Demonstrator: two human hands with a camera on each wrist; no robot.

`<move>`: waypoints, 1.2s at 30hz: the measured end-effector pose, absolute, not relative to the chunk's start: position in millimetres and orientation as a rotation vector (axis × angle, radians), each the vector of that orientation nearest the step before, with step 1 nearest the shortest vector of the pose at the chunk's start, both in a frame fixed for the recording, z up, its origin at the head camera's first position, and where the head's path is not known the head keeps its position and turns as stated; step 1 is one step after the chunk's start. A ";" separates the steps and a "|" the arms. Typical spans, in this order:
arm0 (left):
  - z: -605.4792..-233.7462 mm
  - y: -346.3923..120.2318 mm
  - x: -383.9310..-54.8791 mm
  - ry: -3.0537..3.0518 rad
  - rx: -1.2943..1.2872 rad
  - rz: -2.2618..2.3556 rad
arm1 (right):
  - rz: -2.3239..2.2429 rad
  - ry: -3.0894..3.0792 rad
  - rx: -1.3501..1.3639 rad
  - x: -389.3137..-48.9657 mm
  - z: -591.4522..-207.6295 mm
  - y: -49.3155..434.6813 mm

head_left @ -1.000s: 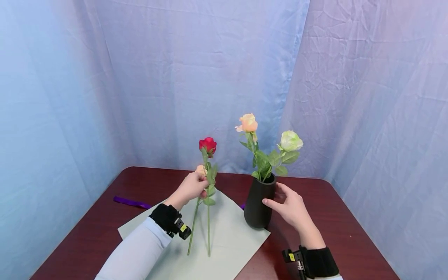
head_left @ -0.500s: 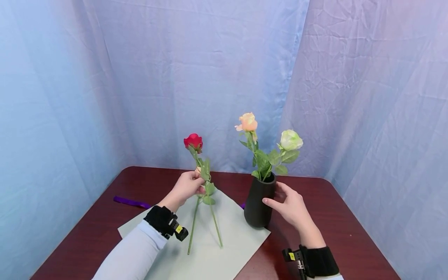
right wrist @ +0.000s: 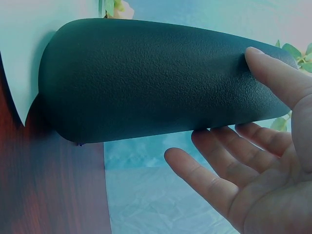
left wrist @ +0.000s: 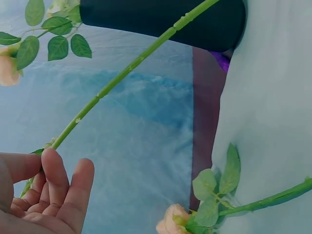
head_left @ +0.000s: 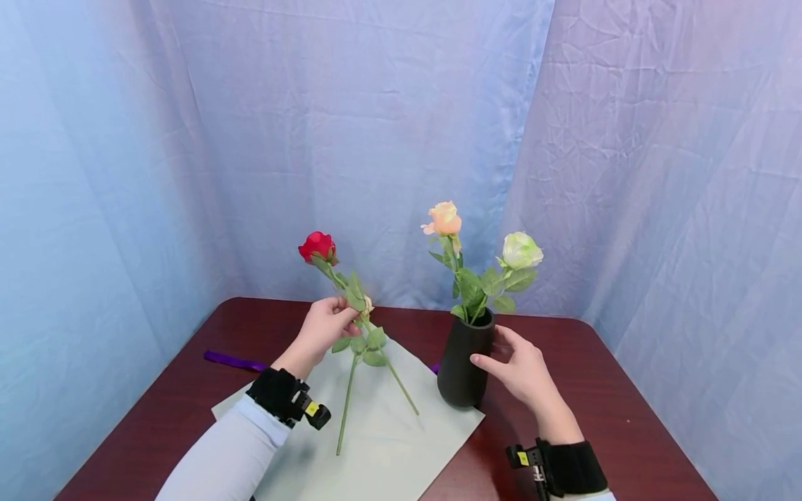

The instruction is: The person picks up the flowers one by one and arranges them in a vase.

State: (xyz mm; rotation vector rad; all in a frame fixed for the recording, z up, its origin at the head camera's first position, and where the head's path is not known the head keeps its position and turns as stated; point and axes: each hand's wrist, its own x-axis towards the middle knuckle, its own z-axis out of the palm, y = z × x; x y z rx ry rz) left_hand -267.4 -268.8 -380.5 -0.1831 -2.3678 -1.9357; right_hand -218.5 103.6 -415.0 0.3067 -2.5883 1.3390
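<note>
A red rose (head_left: 318, 248) is pinched at its leafy upper stem by my left hand (head_left: 322, 327), its bloom tilted to the left and its bare stem end slanting down to the right over the paper. Below it lies a peach rose (left wrist: 174, 220), its bloom partly covered by leaves in the head view. My right hand (head_left: 516, 365) holds a dark, tapered vase (head_left: 460, 365) near its mouth, thumb (right wrist: 273, 70) on the near side and fingers along the right side. Another peach rose (head_left: 445, 219) and a pale green rose (head_left: 521, 251) stand in the vase.
A pale sheet of wrapping paper (head_left: 370, 476) lies across the dark red table (head_left: 583, 390), one corner reaching the vase's base. Purple ribbon (head_left: 234, 361) shows beyond the sheet's left edge. Blue curtains (head_left: 363, 139) hang behind and on both sides.
My left hand has moved left, tilting the red rose: its bloom swings left and up, its stem end right and up. My right hand and the vase stay in place.
</note>
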 end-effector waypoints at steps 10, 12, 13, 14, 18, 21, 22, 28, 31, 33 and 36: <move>-363.8 -271.2 -258.4 -2.259 -0.244 -1.921 | 1.332 -2.598 0.294 -218.1 -415.1 103.3; -359.8 -270.6 -256.0 -2.231 -0.255 -1.931 | 1.333 -2.599 0.294 -217.9 -415.1 103.3; -357.8 -270.5 -255.0 -2.215 -0.261 -1.938 | 1.333 -2.598 0.294 -218.0 -415.1 103.3; -356.1 -270.4 -254.0 -2.203 -0.265 -1.941 | 1.335 -2.597 0.294 -218.0 -415.2 103.2; -350.2 -269.9 -250.8 -2.131 -0.298 -1.958 | 1.340 -2.594 0.296 -217.9 -415.2 103.1; -346.3 -268.9 -248.0 -2.064 -0.318 -1.983 | 1.343 -2.593 0.297 -218.0 -414.9 103.2; -345.1 -268.4 -247.2 -2.044 -0.323 -1.991 | 1.345 -2.592 0.299 -218.0 -414.8 103.2; -339.1 -266.0 -245.2 -1.922 -0.337 -2.059 | 1.340 -2.590 0.304 -217.8 -415.3 103.4; -335.8 -265.4 -244.2 -1.861 -0.332 -2.086 | 1.333 -2.592 0.304 -217.9 -415.7 103.6; -333.7 -265.1 -243.9 -1.821 -0.325 -2.101 | 1.331 -2.594 0.305 -218.1 -415.7 103.7; -330.9 -264.8 -243.9 -1.783 -0.323 -2.100 | 1.331 -2.597 0.301 -218.0 -415.6 103.6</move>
